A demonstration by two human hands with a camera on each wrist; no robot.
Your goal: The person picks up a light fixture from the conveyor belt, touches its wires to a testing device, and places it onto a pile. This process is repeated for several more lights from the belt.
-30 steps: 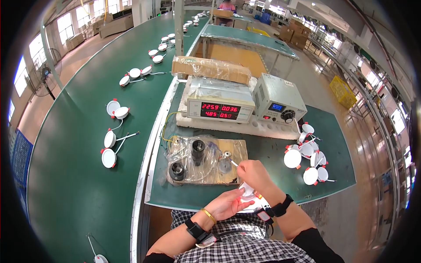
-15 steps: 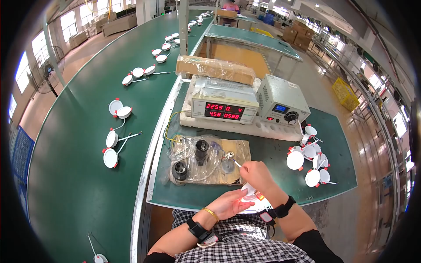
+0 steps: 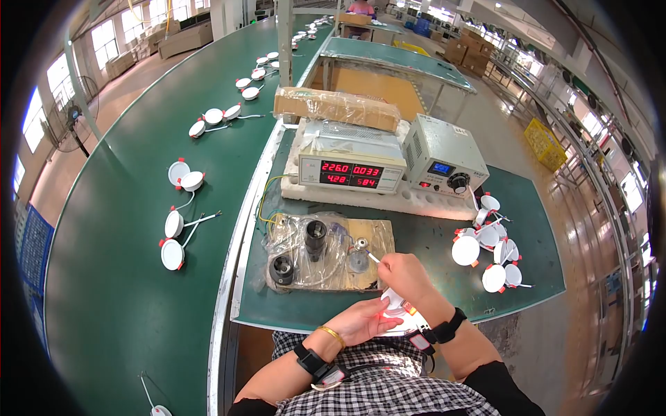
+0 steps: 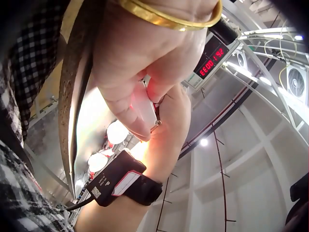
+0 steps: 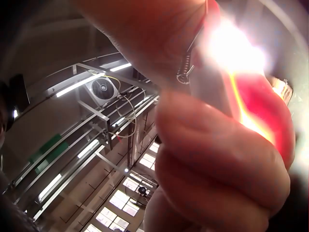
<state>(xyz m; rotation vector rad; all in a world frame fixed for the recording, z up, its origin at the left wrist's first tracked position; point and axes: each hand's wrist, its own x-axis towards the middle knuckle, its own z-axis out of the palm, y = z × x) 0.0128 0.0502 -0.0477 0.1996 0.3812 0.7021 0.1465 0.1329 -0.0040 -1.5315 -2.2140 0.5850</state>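
Note:
My left hand point(image 3: 357, 324) grips a lit round downlight point(image 3: 393, 302) close to the table's front edge, fingers and thumb around its rim. Its glow shows red through the fingers in the right wrist view, beside a small coil spring point(image 5: 183, 71). My right hand point(image 3: 405, 274) pinches the white cable point(image 3: 373, 257), whose tip points at a round metal contact point(image 3: 361, 244) on a wooden test board point(image 3: 374, 232). A clear disc lies just below that contact. The downlight's far side is hidden behind the right forearm in the head view.
Two black sockets point(image 3: 316, 238) stand on the plastic-wrapped board. Behind it are a power meter point(image 3: 350, 173) with red digits and a grey supply box point(image 3: 444, 156). Several downlights point(image 3: 465, 251) lie piled at right; more line the green belt point(image 3: 125, 243) at left.
Both hands keep their places and holds, with the downlight still lit. The meter's red digits have changed, the lower left one dropping from 4.85 to about 4.28. The head view sways slightly.

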